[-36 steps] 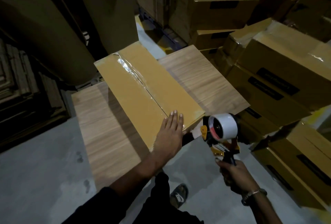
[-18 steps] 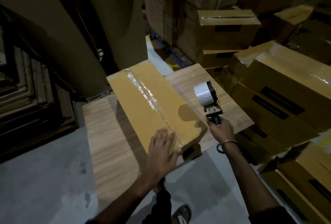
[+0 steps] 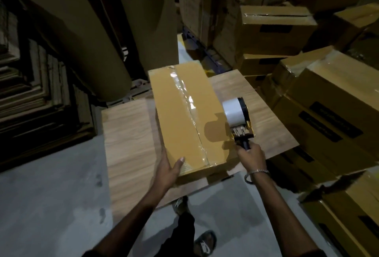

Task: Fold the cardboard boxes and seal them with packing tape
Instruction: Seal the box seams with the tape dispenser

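A long cardboard box (image 3: 180, 117) is lying flat on the wood-grain counter (image 3: 127, 133), running away from the person, with a shiny strip of clear tape (image 3: 190, 102) laid along its centre seam from the far end to the near one. At the near left corner of the box the left hand (image 3: 168, 171) is taking hold, thumb pressing on the top face and the fingers wrapping down the left side, out of sight. Just beside the box's near right edge, the right hand (image 3: 249, 155) is clenching the black handle of a tape dispenser (image 3: 239, 119), whose white roll is standing over the counter close against the box's right side; whether the dispenser is touching the box I cannot tell. To the right of the box and beyond its far end, sealed cartons (image 3: 320, 102) are piling up in rough stacks, and to its left, tall brown rolls (image 3: 86, 37) are leaning. The box is looking empty and light to me, stiff along its folded edges but likely to dent in the middle of a face, and the taped strip is looking slick, so gripping at the corners and along the side edges seems the sound way to move it. A one-handed lift from that single corner could make so long a box swing or twist; freeing the other hand to support the far side would steady it.
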`<act>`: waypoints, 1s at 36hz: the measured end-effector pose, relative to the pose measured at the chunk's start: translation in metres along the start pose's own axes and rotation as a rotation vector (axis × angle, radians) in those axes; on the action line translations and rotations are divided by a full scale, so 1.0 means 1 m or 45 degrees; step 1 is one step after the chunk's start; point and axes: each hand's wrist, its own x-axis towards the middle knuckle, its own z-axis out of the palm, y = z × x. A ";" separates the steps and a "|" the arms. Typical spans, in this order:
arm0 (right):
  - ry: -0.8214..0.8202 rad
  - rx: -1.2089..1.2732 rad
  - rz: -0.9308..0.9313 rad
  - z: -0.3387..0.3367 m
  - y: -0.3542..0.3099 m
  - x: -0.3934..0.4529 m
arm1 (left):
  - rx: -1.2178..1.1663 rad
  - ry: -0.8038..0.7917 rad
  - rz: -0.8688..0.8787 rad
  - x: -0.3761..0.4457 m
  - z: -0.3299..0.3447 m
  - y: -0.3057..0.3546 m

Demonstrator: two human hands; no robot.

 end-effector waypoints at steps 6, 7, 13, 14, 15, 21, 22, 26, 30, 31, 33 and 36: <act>-0.021 0.203 0.054 -0.007 0.030 -0.032 | -0.026 -0.236 -0.003 0.055 -0.023 0.010; -0.026 0.235 0.072 -0.006 0.035 -0.037 | -0.016 -0.271 0.000 0.063 -0.024 0.016; -0.065 0.346 0.117 0.019 0.034 -0.072 | 0.140 -0.470 -0.007 0.117 -0.039 0.053; -0.092 0.353 0.110 0.024 0.032 -0.077 | 0.179 -0.500 0.012 0.126 -0.044 0.058; -0.117 0.345 0.088 0.030 0.031 -0.081 | 0.219 -0.513 0.043 0.135 -0.050 0.062; -0.359 0.352 0.089 0.069 0.006 -0.096 | 0.355 -0.170 0.166 0.176 -0.067 0.061; -0.380 0.356 0.091 0.074 0.003 -0.094 | 0.357 -0.110 0.172 0.176 -0.065 0.062; -0.412 0.428 0.187 0.071 -0.014 -0.088 | 0.446 0.096 0.155 0.166 -0.058 0.060; -0.483 0.574 0.335 0.041 -0.034 -0.088 | 0.468 0.430 0.306 0.137 -0.046 0.049; -0.525 0.611 0.340 0.033 -0.041 -0.088 | 0.427 0.520 0.330 0.128 -0.043 0.049; -0.622 0.633 0.344 0.021 -0.055 -0.086 | 0.265 0.560 0.358 0.110 -0.038 0.054; -0.720 0.601 0.307 0.012 -0.072 -0.073 | -0.254 0.181 0.005 0.089 -0.027 0.074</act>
